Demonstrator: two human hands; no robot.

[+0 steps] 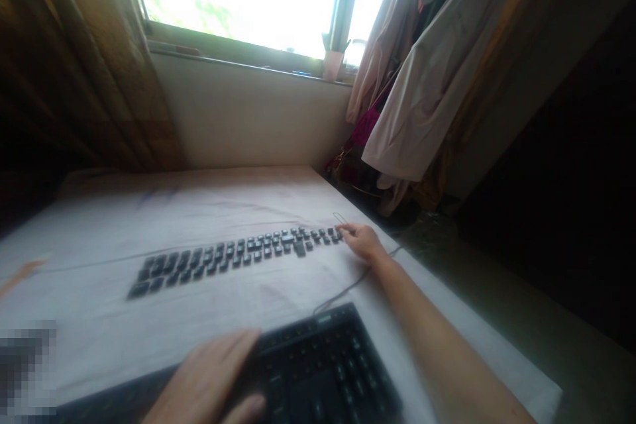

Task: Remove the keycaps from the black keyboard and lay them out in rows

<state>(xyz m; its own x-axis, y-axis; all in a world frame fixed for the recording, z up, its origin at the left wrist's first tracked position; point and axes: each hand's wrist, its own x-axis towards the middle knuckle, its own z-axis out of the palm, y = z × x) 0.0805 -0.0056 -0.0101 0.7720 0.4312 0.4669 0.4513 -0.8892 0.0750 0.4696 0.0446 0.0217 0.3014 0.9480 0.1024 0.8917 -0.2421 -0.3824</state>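
Note:
A black keyboard lies at the bottom of the head view, with dark gaps among its keys. My left hand grips it across the middle, fingers over the far edge and thumb apart on top; blur softens the detail. Beyond it, loose black keycaps are laid out in long rows on a pale cloth. At the right end of those rows, my right hand is closed in a pinch on a thin wire loop, which sticks out past the fingertips. Those fingertips are close beside the last keycaps.
The cloth-covered surface ends at a right edge, past which the floor lies lower. A cable runs from the keyboard under my right forearm. An orange-brown strip lies at left. Clothes hang beside the window.

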